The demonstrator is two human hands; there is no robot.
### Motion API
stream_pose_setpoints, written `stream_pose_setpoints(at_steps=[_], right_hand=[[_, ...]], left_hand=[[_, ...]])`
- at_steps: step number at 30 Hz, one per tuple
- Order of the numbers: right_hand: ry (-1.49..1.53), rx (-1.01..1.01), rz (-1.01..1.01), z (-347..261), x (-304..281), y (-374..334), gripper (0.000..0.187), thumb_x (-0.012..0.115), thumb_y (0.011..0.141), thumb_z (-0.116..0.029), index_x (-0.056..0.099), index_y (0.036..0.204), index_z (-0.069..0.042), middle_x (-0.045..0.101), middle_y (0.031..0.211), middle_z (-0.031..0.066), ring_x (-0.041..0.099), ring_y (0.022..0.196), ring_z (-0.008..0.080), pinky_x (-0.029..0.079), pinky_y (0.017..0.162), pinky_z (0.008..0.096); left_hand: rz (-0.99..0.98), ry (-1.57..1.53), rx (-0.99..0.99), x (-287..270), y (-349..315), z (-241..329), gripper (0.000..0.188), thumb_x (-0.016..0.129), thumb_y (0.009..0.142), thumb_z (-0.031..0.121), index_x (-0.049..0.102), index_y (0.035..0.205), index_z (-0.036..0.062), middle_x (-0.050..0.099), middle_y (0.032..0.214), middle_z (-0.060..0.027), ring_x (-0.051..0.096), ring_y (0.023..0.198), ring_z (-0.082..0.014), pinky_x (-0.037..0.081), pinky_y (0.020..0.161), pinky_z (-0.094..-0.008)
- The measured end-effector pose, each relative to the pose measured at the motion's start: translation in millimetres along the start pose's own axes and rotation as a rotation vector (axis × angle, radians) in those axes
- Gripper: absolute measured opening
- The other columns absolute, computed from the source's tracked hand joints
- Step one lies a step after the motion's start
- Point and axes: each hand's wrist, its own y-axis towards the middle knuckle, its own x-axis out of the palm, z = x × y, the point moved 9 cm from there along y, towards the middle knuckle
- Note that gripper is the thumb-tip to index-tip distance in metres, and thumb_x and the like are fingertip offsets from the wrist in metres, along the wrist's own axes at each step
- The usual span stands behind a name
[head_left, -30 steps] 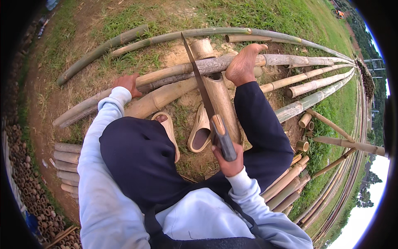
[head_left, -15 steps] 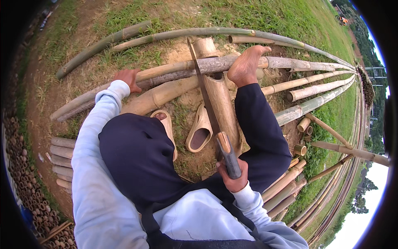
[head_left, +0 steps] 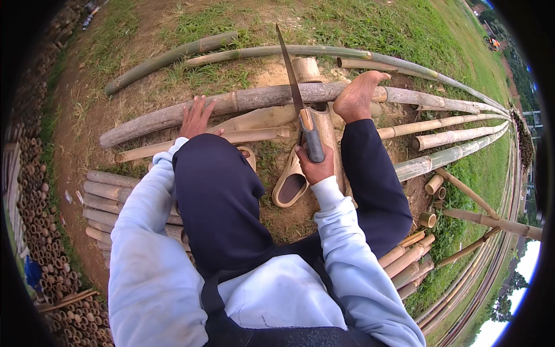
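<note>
With the right hand clenched around the long, dark metal-bladed handsaw, stroke squarely across the grey, round bamboo pole at upper centre, bracing it beneath the spread-fingered, unclenched left hand.

- pale blue sweatshirt, a thin dark wavy line low on the front
- long sleeves in the same pale blue, softly creased
- close-fitting ribbed cuffs, the right cuff plain and pale
- black straps down both sides of the chest, meeting a dark band at the near edge
- dark navy trousers, smooth cloth
- right foot bare
</note>
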Motion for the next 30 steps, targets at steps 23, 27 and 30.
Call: stream_pose_setpoints(at_steps=[23,27,30], right_hand=[[-0.049,0.102,-0.033,-29,-2,-40,0.021,0.076,0.091,-0.014,0.062,0.089,0.002,0.06,0.072,0.0048,0.05,0.067,0.0105,0.046,0.063,0.03],[-0.086,0.166,-0.013,-44,-47,-172,0.022,0.075,0.09,-0.006,0.068,0.109,0.003,0.065,0.08,0.0044,0.056,0.074,0.0082,0.05,0.069,0.028],[-0.098,0.163,-0.003,-46,-55,-171,0.023,0.074,0.09,-0.004,0.068,0.111,0.003,0.067,0.081,0.0043,0.057,0.074,0.0078,0.05,0.069,0.0278]], left_hand=[[-0.337,0.142,-0.102,23,81,12,0.059,0.082,0.074,0.033,0.056,0.121,0.0079,0.069,0.117,-0.0186,0.067,0.11,-0.0386,0.054,0.094,-0.0502],[-0.292,0.142,-0.093,23,81,10,0.059,0.083,0.073,0.031,0.056,0.12,0.0075,0.069,0.116,-0.0195,0.068,0.109,-0.0391,0.054,0.094,-0.0498],[-0.333,0.145,-0.123,26,82,10,0.058,0.082,0.074,0.031,0.056,0.12,0.0078,0.069,0.116,-0.0202,0.068,0.108,-0.0393,0.054,0.094,-0.0498]])
